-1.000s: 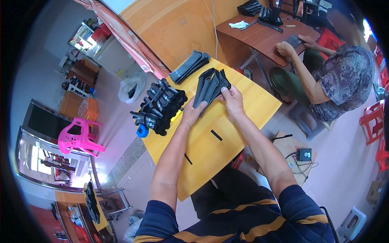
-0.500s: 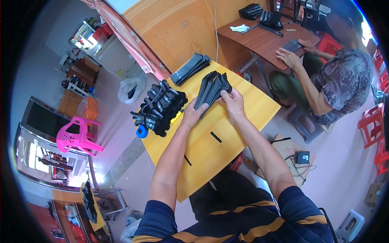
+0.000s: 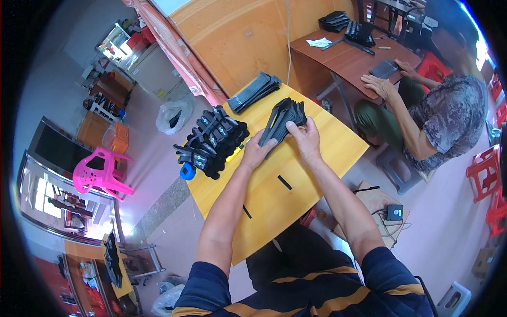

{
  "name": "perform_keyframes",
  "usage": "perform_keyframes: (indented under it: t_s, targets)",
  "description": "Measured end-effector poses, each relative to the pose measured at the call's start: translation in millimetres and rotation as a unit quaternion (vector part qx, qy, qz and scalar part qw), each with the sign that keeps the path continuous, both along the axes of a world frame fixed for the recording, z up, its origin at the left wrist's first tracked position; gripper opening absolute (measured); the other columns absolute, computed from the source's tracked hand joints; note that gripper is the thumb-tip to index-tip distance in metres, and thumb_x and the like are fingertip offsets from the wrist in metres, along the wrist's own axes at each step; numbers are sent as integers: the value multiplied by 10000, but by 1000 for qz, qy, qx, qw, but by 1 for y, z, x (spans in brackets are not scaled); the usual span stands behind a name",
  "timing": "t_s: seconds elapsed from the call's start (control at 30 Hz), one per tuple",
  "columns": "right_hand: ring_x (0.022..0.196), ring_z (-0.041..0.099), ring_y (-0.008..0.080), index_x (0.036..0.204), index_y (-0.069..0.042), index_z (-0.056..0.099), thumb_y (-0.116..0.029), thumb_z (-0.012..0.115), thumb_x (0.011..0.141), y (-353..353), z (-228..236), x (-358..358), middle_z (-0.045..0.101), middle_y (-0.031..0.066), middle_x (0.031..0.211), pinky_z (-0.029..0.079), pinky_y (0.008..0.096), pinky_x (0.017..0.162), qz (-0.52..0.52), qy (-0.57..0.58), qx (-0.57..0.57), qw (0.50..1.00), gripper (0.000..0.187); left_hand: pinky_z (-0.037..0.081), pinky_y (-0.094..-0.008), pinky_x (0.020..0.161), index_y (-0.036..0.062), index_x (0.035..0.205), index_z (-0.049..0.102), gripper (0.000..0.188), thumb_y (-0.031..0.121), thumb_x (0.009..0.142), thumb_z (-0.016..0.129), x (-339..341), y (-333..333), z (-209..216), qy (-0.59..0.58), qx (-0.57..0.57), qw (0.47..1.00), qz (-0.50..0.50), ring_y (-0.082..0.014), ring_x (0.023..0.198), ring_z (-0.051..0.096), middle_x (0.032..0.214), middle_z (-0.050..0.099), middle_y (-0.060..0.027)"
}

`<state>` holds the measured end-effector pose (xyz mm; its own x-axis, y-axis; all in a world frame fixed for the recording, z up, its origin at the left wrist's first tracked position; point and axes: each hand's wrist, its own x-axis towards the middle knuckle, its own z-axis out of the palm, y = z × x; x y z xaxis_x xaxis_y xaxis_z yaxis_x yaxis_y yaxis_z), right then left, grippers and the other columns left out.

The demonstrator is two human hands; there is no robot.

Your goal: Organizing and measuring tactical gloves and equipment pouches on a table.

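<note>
A bundle of flat black strips point(image 3: 284, 119), fanned at its far end, is held over the yellow table point(image 3: 317, 174). My left hand point(image 3: 257, 150) grips its near left side, thumb on top. On its right side, my right hand point(image 3: 305, 140) is closed with the thumb pressed on the strips. To the left lies a heap of black straps with buckles point(image 3: 211, 137), with a small blue object point(image 3: 187, 171) at its near end and a yellow item point(image 3: 235, 154) at its right. Behind the bundle rests another stack of black strips point(image 3: 253, 92). One short black strip point(image 3: 284, 182) lies nearer me.
At the right, a co-worker point(image 3: 438, 116) sits at a brown table point(image 3: 338, 61), both hands near a dark flat piece point(image 3: 384, 68). A pink chair point(image 3: 100, 171) and a plastic bag point(image 3: 173, 116) are on the left. A black box with cables point(image 3: 394, 212) lies on cardboard at the lower right.
The view has shifted slightly. The bundle is squeezed closer together at its far end, and both hands still hold it.
</note>
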<state>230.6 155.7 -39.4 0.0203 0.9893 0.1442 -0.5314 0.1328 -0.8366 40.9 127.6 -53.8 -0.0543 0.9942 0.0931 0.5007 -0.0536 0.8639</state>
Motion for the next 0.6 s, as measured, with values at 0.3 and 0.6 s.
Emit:
perform_keyframes:
  t_s: [0.3, 0.6]
  targets:
    - [791, 669, 113, 1066, -27, 604, -143, 739, 901, 8, -10, -6, 720, 48, 934, 543, 277, 739, -72, -85, -26, 993, 242, 498, -350, 994, 40, 1381, 589, 651, 368, 859, 798, 1, -1, 2, 19, -5, 1000, 3, -248, 1131, 668, 1231, 700, -161]
    - [859, 695, 169, 1161, 14, 536, -290, 889, 798, -8, 10, -9, 726, 101, 997, 557, 319, 825, -103, -101, -5, 990, 591, 490, -370, 1023, 29, 1404, 561, 698, 405, 864, 794, 6, -1, 4, 84, 13, 996, -10, -306, 1178, 651, 1294, 663, -199]
